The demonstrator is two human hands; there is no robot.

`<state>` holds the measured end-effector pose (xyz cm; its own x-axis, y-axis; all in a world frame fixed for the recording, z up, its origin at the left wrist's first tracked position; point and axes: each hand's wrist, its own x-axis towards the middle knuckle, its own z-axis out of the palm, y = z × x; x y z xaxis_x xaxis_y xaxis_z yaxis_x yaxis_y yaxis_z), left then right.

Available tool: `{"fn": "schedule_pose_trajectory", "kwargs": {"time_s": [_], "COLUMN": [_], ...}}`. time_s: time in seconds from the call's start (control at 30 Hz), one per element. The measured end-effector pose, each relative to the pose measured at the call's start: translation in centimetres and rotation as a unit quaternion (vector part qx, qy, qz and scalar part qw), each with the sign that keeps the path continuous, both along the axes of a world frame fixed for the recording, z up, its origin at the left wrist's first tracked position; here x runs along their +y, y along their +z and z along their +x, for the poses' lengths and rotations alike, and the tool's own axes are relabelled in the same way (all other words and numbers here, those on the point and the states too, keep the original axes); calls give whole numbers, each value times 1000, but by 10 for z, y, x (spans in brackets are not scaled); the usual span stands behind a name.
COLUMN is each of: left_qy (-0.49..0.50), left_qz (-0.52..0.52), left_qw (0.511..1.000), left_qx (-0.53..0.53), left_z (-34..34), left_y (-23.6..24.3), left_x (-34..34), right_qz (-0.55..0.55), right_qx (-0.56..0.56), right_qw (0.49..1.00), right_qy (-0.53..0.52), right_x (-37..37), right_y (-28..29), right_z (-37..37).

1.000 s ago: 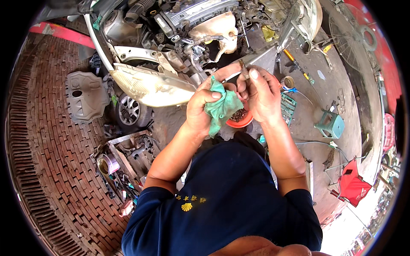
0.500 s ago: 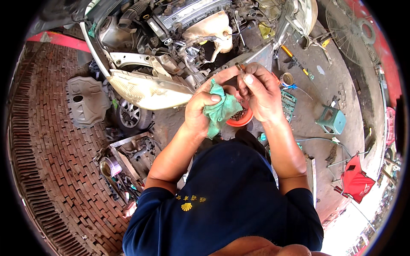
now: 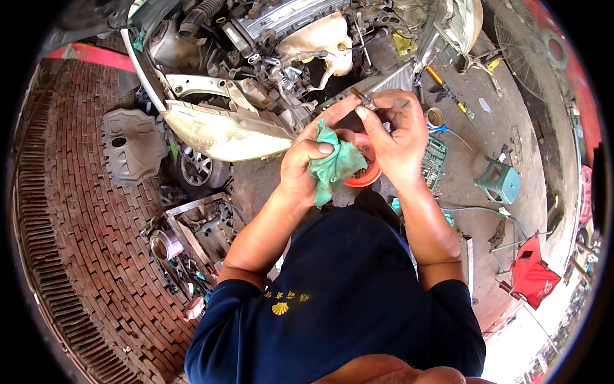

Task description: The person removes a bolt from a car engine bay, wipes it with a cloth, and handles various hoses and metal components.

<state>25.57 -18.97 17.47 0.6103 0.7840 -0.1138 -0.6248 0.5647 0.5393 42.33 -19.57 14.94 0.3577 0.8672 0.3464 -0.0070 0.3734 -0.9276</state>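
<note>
A crumpled green cloth (image 3: 336, 165) is gripped in my left hand (image 3: 299, 168), its thumb pressed over the top and its index finger reaching up toward my right hand. Between the thumb and fingers of my right hand (image 3: 401, 134) is a small dark metal pin or bolt (image 3: 362, 97); its exact kind is too small to tell. Below and between both hands sits an orange-red bowl (image 3: 359, 182) with several small metal parts in it, partly hidden by the cloth and right hand.
Ahead is a car's open engine bay (image 3: 281, 32) with a loose-looking headlight (image 3: 224, 134). A socket set case (image 3: 435, 157), a green stool (image 3: 499, 181) and a red folding seat (image 3: 536, 272) stand to the right. At left lie a wheel (image 3: 198, 168) and a grey cover (image 3: 132, 147).
My right hand has shifted slightly right and its fingers have opened out somewhat around the small metal part. The left hand keeps the cloth, nearly still.
</note>
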Motion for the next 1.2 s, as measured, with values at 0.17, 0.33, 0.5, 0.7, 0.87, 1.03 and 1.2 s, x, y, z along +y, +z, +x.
{"fn": "schedule_pose_trajectory", "kwargs": {"time_s": [0.17,0.33,0.5,0.7,0.87,1.03,1.2], "left_qy": [8,-9,-24,-35,60,163,153], "left_qz": [-2,-36,-51,3,15,12,33], "left_qw": [1000,998,998,998,980,956,950], "left_qx": [30,49,26,56,187,245,269], "left_z": [-1,-5,3,11,15,2,12], "left_y": [-6,-24,-37,-59,-64,-89,-92], "left_x": [-2,-17,-30,-27,-30,-17,-15], "right_qz": [22,-85,-220,-272,-226,-186,-196], "right_qx": [-177,13,271,394,346,272,224], "right_qw": [982,995,909,839,888,935,942], "right_qy": [-55,50,229,261,204,128,156], "right_x": [-1,-20,-46,-57,-65,-74,-74], "right_y": [-5,-25,-45,-60,-63,-68,-70], "right_z": [6,12,26,38,45,71,67]}}
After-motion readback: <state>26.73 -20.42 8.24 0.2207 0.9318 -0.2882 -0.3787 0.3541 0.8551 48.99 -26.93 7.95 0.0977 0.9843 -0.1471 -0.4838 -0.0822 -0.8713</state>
